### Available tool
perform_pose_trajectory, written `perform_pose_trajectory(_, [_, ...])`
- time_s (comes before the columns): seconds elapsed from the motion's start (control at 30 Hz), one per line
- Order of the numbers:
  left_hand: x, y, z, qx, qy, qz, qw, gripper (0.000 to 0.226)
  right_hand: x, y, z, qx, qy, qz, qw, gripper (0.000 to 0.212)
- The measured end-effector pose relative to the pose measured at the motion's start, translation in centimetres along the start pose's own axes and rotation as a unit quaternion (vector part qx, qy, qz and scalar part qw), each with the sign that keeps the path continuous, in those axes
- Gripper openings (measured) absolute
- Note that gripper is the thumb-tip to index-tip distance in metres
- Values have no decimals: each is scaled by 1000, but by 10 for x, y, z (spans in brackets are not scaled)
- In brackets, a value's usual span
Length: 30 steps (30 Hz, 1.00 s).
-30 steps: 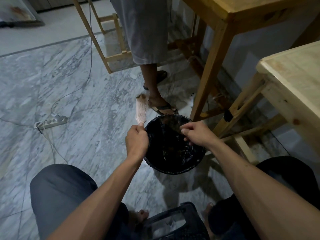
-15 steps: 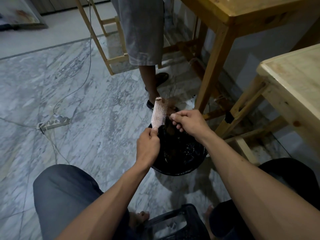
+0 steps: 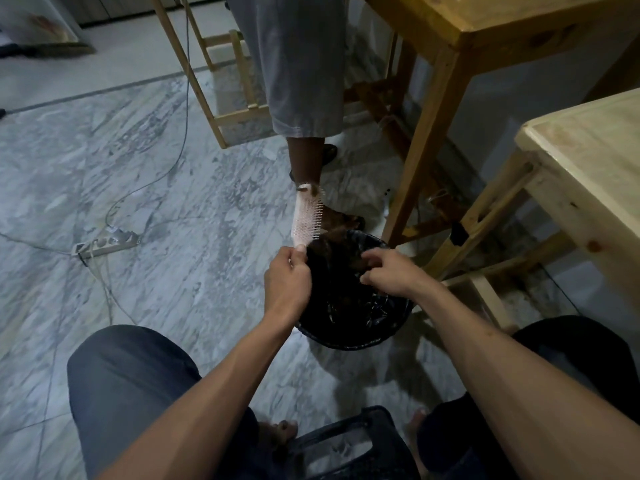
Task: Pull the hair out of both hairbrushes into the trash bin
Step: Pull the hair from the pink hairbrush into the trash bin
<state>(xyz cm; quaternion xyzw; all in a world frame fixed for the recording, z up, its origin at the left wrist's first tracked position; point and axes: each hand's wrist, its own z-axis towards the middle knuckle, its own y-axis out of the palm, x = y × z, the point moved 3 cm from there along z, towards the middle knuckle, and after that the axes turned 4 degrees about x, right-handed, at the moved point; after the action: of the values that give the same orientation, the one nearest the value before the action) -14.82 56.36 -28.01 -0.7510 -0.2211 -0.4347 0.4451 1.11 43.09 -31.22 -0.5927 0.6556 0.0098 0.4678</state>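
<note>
My left hand (image 3: 287,282) grips the handle of a pink hairbrush (image 3: 306,218) and holds it upright over the left rim of the black lined trash bin (image 3: 346,344). A small tuft of brown hair (image 3: 313,192) clings to the brush's top end. My right hand (image 3: 391,275) hovers over the bin's opening, right of the brush, its fingertips pinched on a dark clump of hair (image 3: 358,263). I see only one hairbrush.
A standing person's leg (image 3: 306,157) and sandalled foot are just behind the bin. Wooden table legs (image 3: 420,150) rise to the right, and a pale table (image 3: 595,157) at far right. A power strip (image 3: 107,242) with cables lies left. A black stool (image 3: 346,445) sits between my knees.
My right hand left the brush bristles and dropped down over the bin with hair in its fingers. My left hand shifted the brush slightly left and kept it upright.
</note>
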Motion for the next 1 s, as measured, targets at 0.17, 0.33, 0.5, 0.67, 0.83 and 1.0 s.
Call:
perform_pose_trajectory(0.17, [6,8,-12,-10,57,50,997,35,-29,-6,3,34,-82,155,984,88])
perform_pose_trajectory(0.33, [15,8,-17,-19,77,56,995,33,-46,-11,-3,-5,-143,227,963,45])
perform_pose_trajectory(0.5, [2,7,-3,-21,-17,-36,999,38,-35,-8,-5,47,-132,246,959,34])
perform_pose_trajectory(0.67, [-7,-10,13,33,-100,-97,990,41,-12,-13,-9,69,-121,207,968,37])
perform_pose_trajectory(0.83, [-7,-13,9,25,-69,-67,995,39,-6,-9,-5,56,-67,138,987,25])
perform_pose_trajectory(1.0, [1,-4,-7,-3,50,44,998,34,-25,1,-7,1,-40,41,998,74])
